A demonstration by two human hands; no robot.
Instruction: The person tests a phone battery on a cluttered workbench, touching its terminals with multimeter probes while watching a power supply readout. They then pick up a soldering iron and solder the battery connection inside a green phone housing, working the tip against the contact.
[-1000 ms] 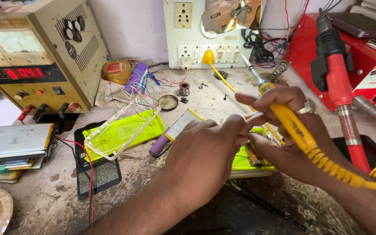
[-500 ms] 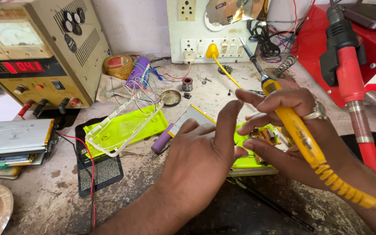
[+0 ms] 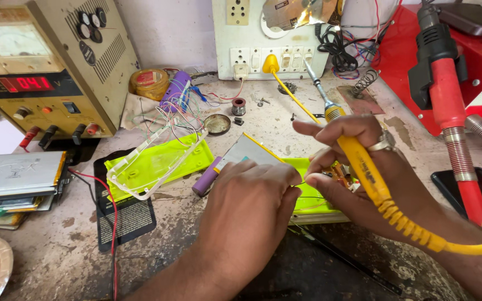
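Observation:
My right hand (image 3: 414,192) is closed around a yellow soldering iron (image 3: 364,167), whose metal tip points up and away toward the wall. Its fingertips touch a small circuit board (image 3: 342,177) lying in a yellow-green case (image 3: 308,198). My left hand (image 3: 246,212) rests knuckles-up on the near edge of that case, fingers curled down; what lies under them is hidden. A flat silver battery (image 3: 246,150) and a purple cylindrical cell (image 3: 206,179) lie just beyond the left hand.
A second yellow-green shell with a clear cover (image 3: 157,161) lies to the left. Behind stand a bench power supply (image 3: 40,72) and a socket board (image 3: 269,39). A red tool (image 3: 447,95) stands at right, and flat batteries (image 3: 18,178) are stacked at left.
My left index finger, raised half a second ago, has curled down onto the case. The right hand has stayed over the circuit board with the iron.

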